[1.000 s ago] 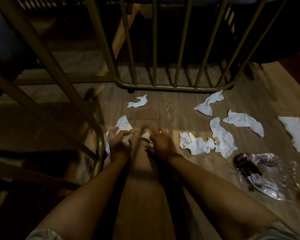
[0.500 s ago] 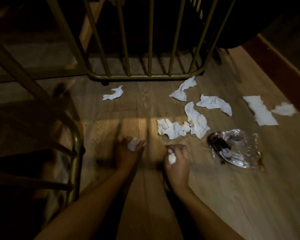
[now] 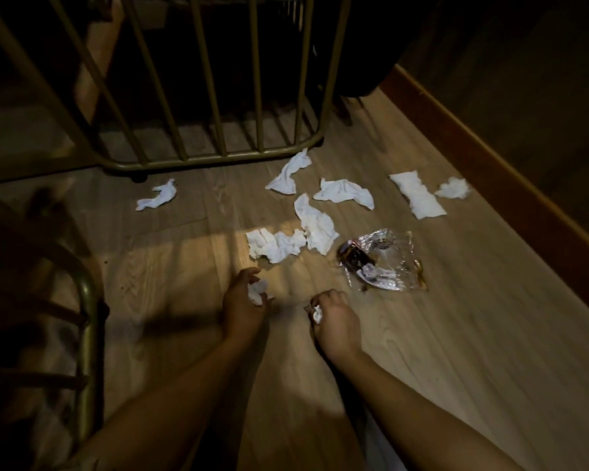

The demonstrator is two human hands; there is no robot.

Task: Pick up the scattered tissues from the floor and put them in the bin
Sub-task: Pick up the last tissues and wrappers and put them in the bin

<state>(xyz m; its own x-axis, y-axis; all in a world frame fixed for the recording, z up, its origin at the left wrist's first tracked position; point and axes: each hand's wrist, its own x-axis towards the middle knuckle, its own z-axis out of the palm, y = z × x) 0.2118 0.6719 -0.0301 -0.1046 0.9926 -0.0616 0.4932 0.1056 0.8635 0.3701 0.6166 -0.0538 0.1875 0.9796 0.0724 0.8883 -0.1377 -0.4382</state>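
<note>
My left hand (image 3: 242,302) holds a crumpled white tissue (image 3: 257,291) in its curled fingers, low over the wooden floor. My right hand (image 3: 335,319) grips another small tissue wad (image 3: 316,313). Several white tissues lie on the floor beyond my hands: a crumpled one (image 3: 274,246) just ahead, a long one (image 3: 317,226), one (image 3: 344,193) further right, one (image 3: 289,173) by the metal frame, one (image 3: 157,198) at the left, a flat one (image 3: 417,195) and a small one (image 3: 453,189) near the wall. No bin is in view.
A clear plastic wrapper (image 3: 381,261) with a dark item in it lies right of my hands. A brass-coloured barred frame (image 3: 218,159) stands ahead, and another metal frame (image 3: 85,321) at the left. A reddish skirting board (image 3: 490,164) runs along the right.
Both hands lifted tissues off the floor at the left and now hold them bunched. My view has swung right, bringing the tissues by the wall into sight.
</note>
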